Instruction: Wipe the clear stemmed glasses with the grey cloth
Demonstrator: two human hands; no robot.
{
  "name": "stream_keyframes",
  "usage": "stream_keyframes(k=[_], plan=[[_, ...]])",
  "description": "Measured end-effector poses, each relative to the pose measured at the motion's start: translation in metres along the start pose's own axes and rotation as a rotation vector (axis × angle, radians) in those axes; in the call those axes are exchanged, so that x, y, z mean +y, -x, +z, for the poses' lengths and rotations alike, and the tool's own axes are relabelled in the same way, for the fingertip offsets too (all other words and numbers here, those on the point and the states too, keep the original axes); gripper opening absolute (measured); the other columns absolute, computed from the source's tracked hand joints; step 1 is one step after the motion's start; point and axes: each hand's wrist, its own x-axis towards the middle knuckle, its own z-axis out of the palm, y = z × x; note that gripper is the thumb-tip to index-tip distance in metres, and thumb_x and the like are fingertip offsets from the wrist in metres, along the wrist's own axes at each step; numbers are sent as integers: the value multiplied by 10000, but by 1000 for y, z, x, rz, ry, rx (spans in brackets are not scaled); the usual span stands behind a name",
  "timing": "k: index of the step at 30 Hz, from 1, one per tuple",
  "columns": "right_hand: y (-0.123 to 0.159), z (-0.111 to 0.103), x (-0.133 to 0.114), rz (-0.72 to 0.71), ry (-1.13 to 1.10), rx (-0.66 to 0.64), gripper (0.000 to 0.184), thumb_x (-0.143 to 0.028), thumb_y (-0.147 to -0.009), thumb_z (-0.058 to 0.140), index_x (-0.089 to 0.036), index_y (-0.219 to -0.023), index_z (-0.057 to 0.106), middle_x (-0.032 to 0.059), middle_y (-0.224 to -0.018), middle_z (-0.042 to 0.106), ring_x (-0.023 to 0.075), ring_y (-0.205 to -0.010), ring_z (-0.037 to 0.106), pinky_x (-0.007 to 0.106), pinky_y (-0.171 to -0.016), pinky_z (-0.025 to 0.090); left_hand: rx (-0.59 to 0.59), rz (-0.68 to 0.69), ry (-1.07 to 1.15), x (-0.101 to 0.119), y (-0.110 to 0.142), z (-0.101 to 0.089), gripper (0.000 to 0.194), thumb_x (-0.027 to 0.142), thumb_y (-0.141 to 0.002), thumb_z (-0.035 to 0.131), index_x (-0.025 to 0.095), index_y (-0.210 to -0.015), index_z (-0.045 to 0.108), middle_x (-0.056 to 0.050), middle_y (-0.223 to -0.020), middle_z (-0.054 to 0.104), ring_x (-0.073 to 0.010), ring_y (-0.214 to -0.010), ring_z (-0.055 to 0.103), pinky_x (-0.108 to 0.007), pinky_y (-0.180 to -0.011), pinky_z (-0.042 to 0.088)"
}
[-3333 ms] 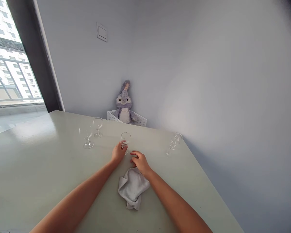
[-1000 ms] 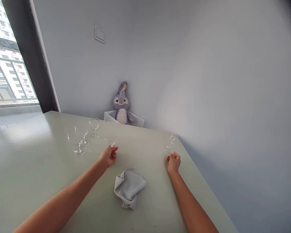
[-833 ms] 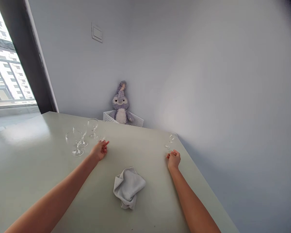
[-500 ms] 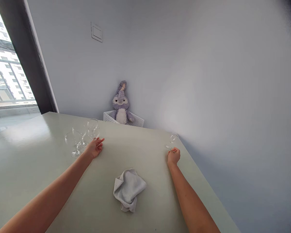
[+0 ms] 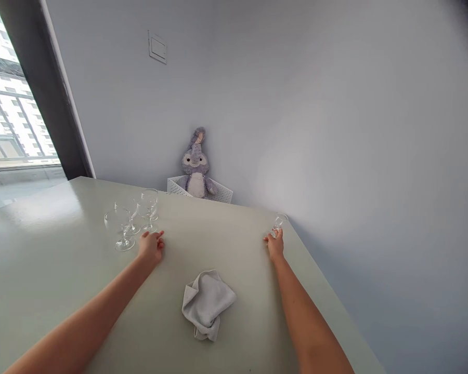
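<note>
My right hand (image 5: 275, 245) has its fingers around the lower part of a clear stemmed glass (image 5: 281, 218) near the table's right edge. The hand partly hides the glass's stem and foot. My left hand (image 5: 151, 246) is over the table just in front of several similar glasses, its fingers partly bent and apart, holding nothing. The closest of that group are a wide-bowled stemmed glass (image 5: 117, 221) and another stemmed glass (image 5: 147, 205) just beyond my left fingers. A crumpled grey cloth (image 5: 208, 304) lies between my forearms.
The pale green table (image 5: 226, 234) ends along a wall on the right. Behind its far edge a purple plush toy (image 5: 196, 166) sits in a white perforated basket (image 5: 223, 194). A light switch (image 5: 157, 48) is on the wall, and a window with a railing is at the left.
My right hand has moved forward onto the stemmed glass and its fingers have come around it. My left hand has drawn back slightly from the glasses, its fingers less stretched.
</note>
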Motion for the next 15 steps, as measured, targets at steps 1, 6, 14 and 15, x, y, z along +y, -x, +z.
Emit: stream_keyframes(k=[1,6,14,15], plan=[[0,0,-1,-3,5,-12,696,-316,-634,505,-261,-1304,322,61,-1177,539,109,-594,577,248,-587,406,-20,3,-18,-8,11,0,497,34,-661,473,244,-1085,324,1,-778,553,-31,-403,365,-151,-383,263],[4,2,-3,-25,25,-70,673,-362,-643,537,-227,-1279,364,51,-1092,594,101,-563,568,262,-635,403,-274,165,-298,-48,61,3,319,84,-610,580,210,-902,561,-21,-816,578,-84,-536,478,-201,-478,363],[32,33,-11,-66,-16,-218,534,-420,-628,570,-158,-1092,542,4,-755,634,118,-530,565,252,-591,428,-1054,829,-1145,-72,110,2,226,246,-754,537,276,-960,627,-23,-1033,592,-215,-983,476,-367,-900,321],[38,42,-13,-69,-21,-252,469,-417,-629,566,-153,-1017,582,8,-728,633,125,-538,568,253,-584,433,-1084,873,-1189,-72,113,2,234,264,-772,521,273,-985,617,-26,-1051,584,-213,-986,471,-369,-902,320]])
